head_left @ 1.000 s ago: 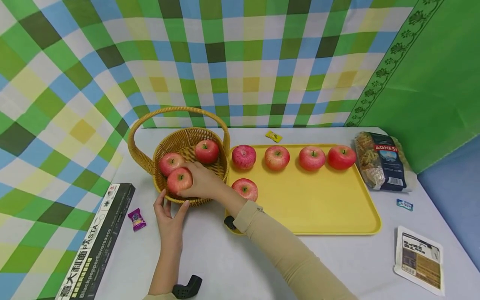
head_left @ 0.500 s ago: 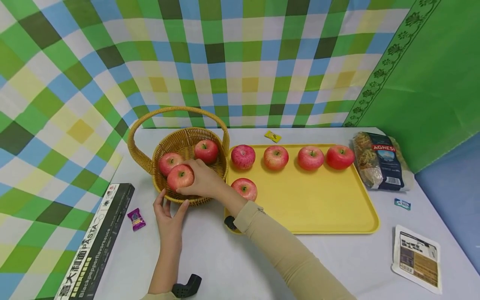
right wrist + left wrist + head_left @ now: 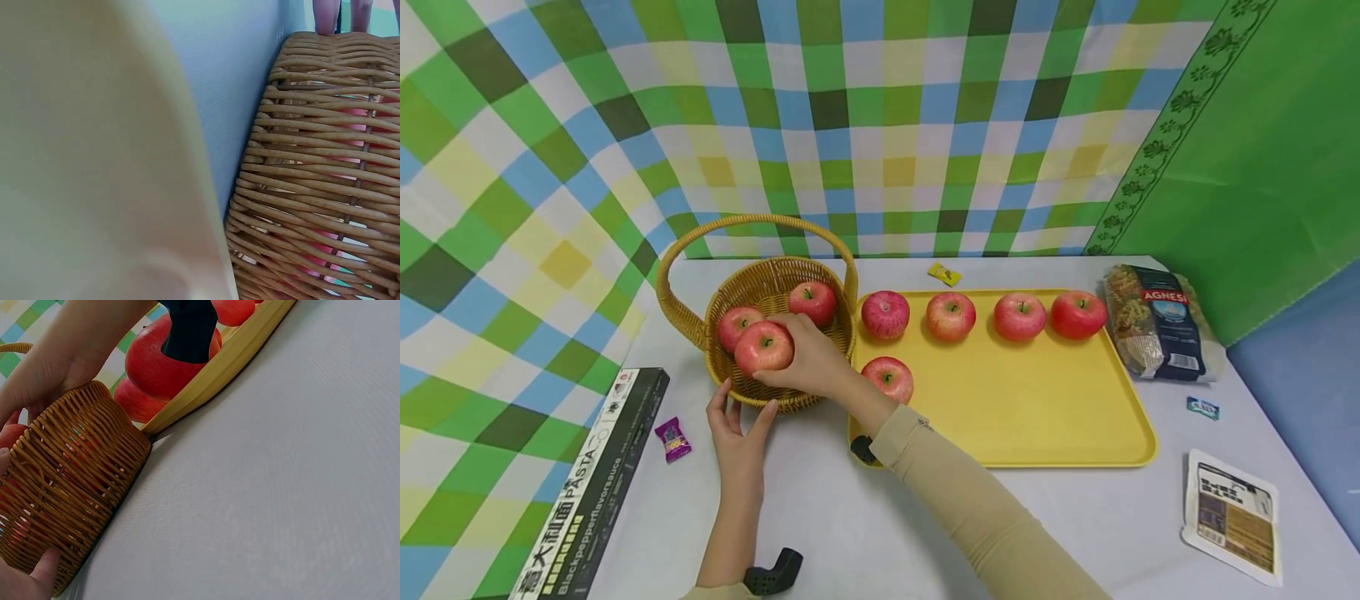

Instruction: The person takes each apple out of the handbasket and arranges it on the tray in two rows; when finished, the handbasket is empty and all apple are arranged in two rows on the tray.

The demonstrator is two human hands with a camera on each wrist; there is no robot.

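Apple [image 3: 763, 347] sits stem-up, gripped by right hand [image 3: 808, 360] over basket [image 3: 830, 337]. Left hand [image 3: 739, 435] w/ fingers spread, relaxed, steadies basket's near wall, holding nothing

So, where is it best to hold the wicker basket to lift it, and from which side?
Probably the arched handle of the basket, gripped at its top from above: it stands upright and bare, while the right hand and apple fill the opening.
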